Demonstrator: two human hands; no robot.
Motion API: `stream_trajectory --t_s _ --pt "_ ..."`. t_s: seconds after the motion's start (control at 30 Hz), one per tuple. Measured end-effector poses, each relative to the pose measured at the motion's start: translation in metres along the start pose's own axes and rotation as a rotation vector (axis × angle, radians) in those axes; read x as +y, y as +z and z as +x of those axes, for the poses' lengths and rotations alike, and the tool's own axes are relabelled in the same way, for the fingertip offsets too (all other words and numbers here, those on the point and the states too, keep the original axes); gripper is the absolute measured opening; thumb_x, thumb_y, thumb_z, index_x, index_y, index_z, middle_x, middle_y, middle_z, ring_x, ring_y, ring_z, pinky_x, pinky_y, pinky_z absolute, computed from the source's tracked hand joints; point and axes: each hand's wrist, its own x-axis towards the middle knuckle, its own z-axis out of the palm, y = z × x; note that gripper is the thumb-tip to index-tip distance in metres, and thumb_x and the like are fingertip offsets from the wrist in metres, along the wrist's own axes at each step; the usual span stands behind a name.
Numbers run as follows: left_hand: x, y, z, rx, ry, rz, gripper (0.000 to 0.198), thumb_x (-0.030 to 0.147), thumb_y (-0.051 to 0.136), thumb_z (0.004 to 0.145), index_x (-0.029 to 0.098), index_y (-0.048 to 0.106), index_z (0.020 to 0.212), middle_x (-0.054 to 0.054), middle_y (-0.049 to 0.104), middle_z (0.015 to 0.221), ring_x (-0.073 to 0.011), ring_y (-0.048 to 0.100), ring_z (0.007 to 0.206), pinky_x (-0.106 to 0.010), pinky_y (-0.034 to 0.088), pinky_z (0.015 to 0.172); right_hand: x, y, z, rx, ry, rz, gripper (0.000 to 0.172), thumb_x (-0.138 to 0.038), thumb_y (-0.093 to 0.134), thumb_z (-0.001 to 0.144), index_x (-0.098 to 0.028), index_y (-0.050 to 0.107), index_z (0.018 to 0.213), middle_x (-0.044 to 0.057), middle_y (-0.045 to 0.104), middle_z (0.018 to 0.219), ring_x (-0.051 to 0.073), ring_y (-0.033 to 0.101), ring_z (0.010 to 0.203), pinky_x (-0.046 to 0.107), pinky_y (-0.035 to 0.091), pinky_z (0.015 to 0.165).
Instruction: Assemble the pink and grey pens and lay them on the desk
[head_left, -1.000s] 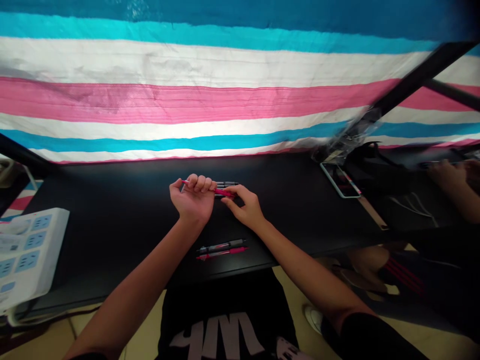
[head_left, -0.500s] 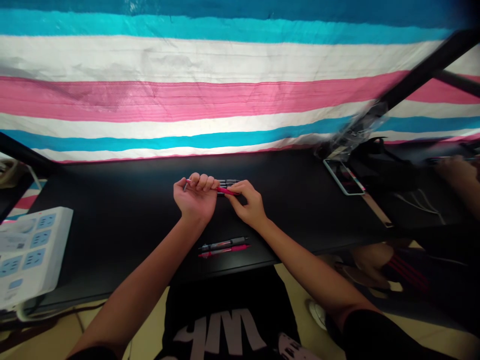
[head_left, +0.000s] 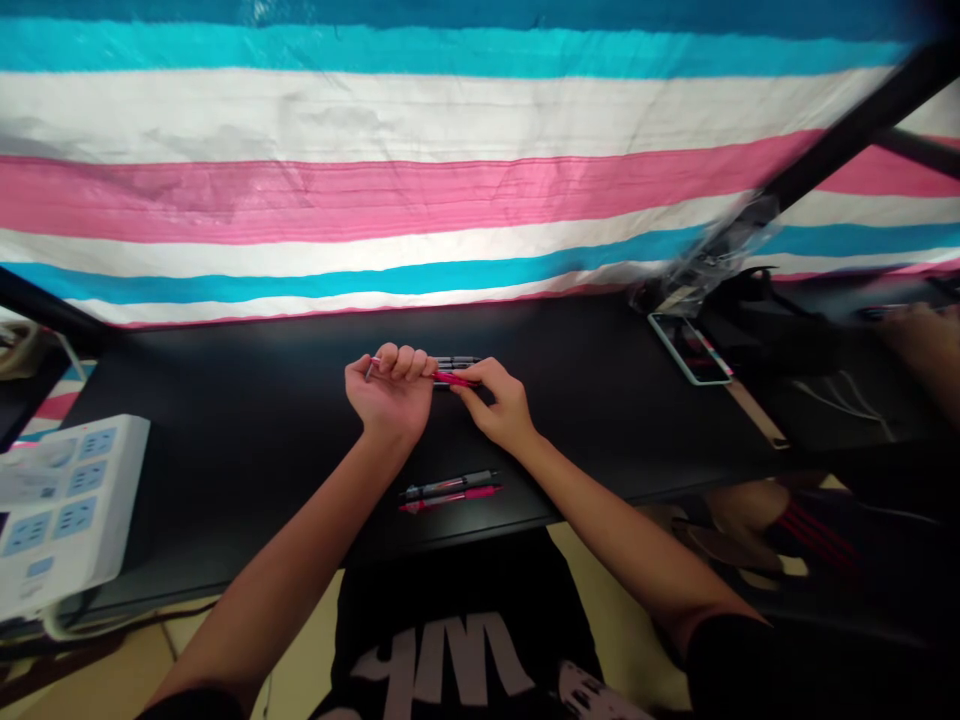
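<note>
My left hand (head_left: 391,392) is closed, palm up, its fingers curled round a red pen (head_left: 452,379). A thin tip shows by the thumb of that hand. On the other end of the same pen, my right hand (head_left: 499,402) pinches with thumb and fingers. Behind the hands lie several dark pens (head_left: 456,361), partly hidden by the fingers. Closer to my body, a black-and-grey pen (head_left: 448,486) and a red-and-clear pen (head_left: 452,499) lie side by side on the black table (head_left: 247,450).
A white power strip (head_left: 82,510) stands at the left. To the right lie a phone (head_left: 688,348), a tan strip (head_left: 757,412), clear plastic wrap (head_left: 712,255) and a white cable (head_left: 844,400). A striped sheet (head_left: 420,200) hangs behind. Another person's hand (head_left: 922,335) is at far right.
Both hands keep nearly the same hold on the red pen. The view has shifted slightly; the pens on the table stay where they were.
</note>
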Motion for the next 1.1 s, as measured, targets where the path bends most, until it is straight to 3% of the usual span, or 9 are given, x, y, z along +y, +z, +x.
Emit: stream_trajectory --t_s 0.37,0.6,0.83,1.1 --pt "0.0003 0.001 -0.0012 0.026 -0.002 0.023 0.037 0.036 0.036 0.093 0.021 0.023 0.061 0.003 0.021 0.055 -0.013 0.028 0.048 -0.031 0.035 0.053 -0.0006 0.0001 0.0 0.006 0.025 0.039 0.004 -0.026 0.068 0.093 -0.023 0.07 0.095 0.006 0.071 0.09 0.02 0.065 0.081 0.038 0.055 0.074" --pt "0.0009 0.0018 -0.0018 0.007 0.007 0.054 0.041 0.035 0.034 0.095 0.021 0.023 0.059 0.003 0.019 0.054 -0.013 0.027 0.047 -0.031 0.034 0.052 0.0005 -0.0015 0.0004 -0.031 0.076 0.026 0.017 -0.037 0.063 0.097 -0.022 0.069 0.09 0.005 0.068 0.082 0.02 0.062 0.078 0.037 0.052 0.073" --pt "0.0002 -0.0001 -0.002 -0.03 0.006 0.08 0.042 0.038 0.035 0.096 0.022 0.023 0.059 0.003 0.019 0.053 -0.013 0.028 0.047 -0.031 0.034 0.052 0.0026 -0.0037 0.0009 -0.18 0.184 0.111 0.041 -0.044 0.048 0.105 -0.02 0.063 0.075 0.001 0.061 0.068 0.015 0.057 0.065 0.03 0.047 0.066" --pt "0.0021 0.0001 0.0021 -0.066 0.01 0.046 0.036 0.032 0.036 0.096 0.021 0.028 0.063 0.003 0.023 0.056 -0.0133 0.03 0.05 -0.031 0.035 0.054 0.0 -0.0045 0.0031 -0.076 0.182 0.088 0.032 -0.049 0.059 0.098 -0.019 0.068 0.088 0.003 0.067 0.078 0.016 0.06 0.069 0.03 0.049 0.067"
